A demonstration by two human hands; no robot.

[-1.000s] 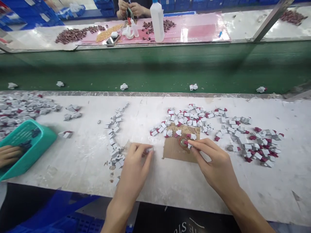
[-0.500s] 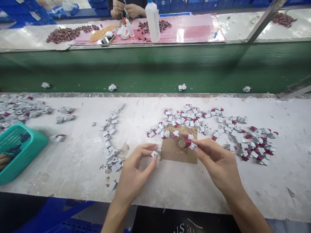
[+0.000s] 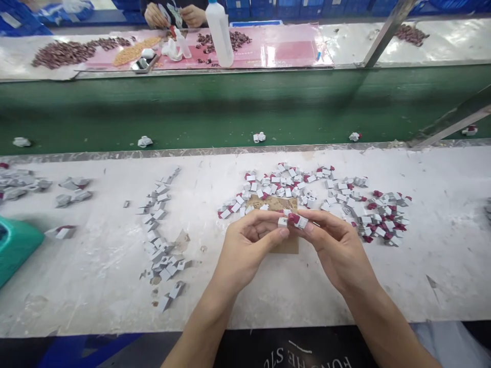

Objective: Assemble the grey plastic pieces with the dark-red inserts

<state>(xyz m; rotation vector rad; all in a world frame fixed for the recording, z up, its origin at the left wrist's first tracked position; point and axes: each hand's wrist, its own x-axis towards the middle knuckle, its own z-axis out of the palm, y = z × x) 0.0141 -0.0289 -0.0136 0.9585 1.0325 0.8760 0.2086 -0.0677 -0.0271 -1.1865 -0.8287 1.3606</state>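
My left hand (image 3: 251,243) pinches a small white plastic piece (image 3: 283,222) between thumb and finger. Close against it, my right hand (image 3: 332,240) grips a white and dark red piece (image 3: 298,221), its red end facing left. Both hands are above a brown cardboard piece (image 3: 286,247), which they partly cover. Behind them lies a pile of white and red pieces (image 3: 287,180), and a second such pile (image 3: 387,220) is to the right. Left of my hands runs a line of white-grey pieces (image 3: 157,250).
A green belt (image 3: 192,112) carries spaced-out white pieces beyond the table edge. A teal basket (image 3: 19,245) is at the left. Across the belt, a person's hands (image 3: 174,15) work near a white bottle (image 3: 220,36). Metal struts (image 3: 389,33) rise at the right.
My left hand has moved right and up, bringing its white piece beside the red-ended one in my right hand. The whole view has shifted, so the table things appear further left.
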